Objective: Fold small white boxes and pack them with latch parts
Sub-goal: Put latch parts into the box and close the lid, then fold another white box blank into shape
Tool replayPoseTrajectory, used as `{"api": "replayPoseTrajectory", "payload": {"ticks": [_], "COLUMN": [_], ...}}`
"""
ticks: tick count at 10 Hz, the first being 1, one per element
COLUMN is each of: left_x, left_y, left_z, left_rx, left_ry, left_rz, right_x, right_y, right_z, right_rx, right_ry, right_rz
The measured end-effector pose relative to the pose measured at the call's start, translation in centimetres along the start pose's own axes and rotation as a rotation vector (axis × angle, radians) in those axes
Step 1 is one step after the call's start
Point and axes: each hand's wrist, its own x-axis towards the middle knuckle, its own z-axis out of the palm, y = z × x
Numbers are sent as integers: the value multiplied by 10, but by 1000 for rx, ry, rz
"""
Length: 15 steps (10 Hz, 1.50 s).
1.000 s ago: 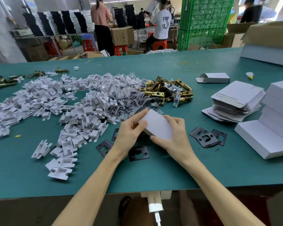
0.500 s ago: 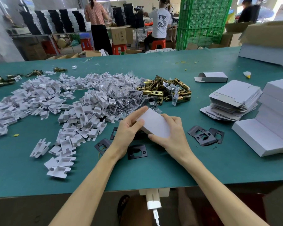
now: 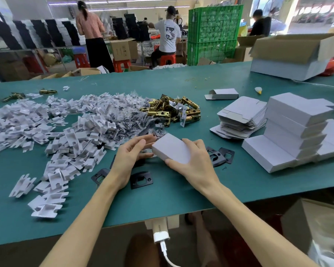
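A small white box (image 3: 172,148), closed on top, sits at the table's middle. My right hand (image 3: 196,162) grips it from the right, fingers over its top and thumb at its near edge. My left hand (image 3: 130,155) touches the box's left end with fairly straight fingers. Brass latch parts (image 3: 172,110) lie heaped behind the box. Black strike plates (image 3: 141,178) lie under and beside my hands, more black strike plates (image 3: 221,156) to the right. A stack of flat box blanks (image 3: 241,116) lies at the right.
A wide spread of white plastic inserts (image 3: 52,128) and small clear bags (image 3: 127,112) covers the left half of the green table (image 3: 162,195). Stacked finished boxes (image 3: 297,128) stand at the right. One open box (image 3: 222,94) lies behind. People work at the back.
The box has turned and shifted slightly right in my hands. My left fingers slid from its top to its left end; my right hand now covers more of its top.
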Motion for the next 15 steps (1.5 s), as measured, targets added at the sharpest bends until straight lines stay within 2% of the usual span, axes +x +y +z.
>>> {"api": "replayPoseTrajectory", "payload": {"ticks": [1,3,4,6,7,8,9,10,12,15], "left_x": [0,1,2,6,6,6,5,5,5,6], "left_y": [-1,0,-1,-6,-8,-7,-7,-6,-9,-11], "left_z": [1,-2,-3,-2,1,3,5,4,5,5], "left_rx": [3,16,21,7,14,15,21,19,21,25], "left_ry": [-16,-21,-22,-31,-32,-25,-20,-20,-11,-4], "left_rz": [5,-5,-9,-8,-7,-8,-6,-6,-12,-25], "right_x": [-11,-23,-13,-6,-8,-3,6,11,0,4], "right_y": [17,40,49,69,74,72,68,70,79,77], "right_z": [-30,-86,-109,-128,-129,-125,-124,-127,-129,-129], "right_rx": [-57,-210,-364,-778,-824,-852,-856,-908,-1033,-1049], "right_ry": [74,318,394,380,402,358,244,181,189,133], "right_rz": [72,87,123,267,210,63,-30,16,96,84]}}
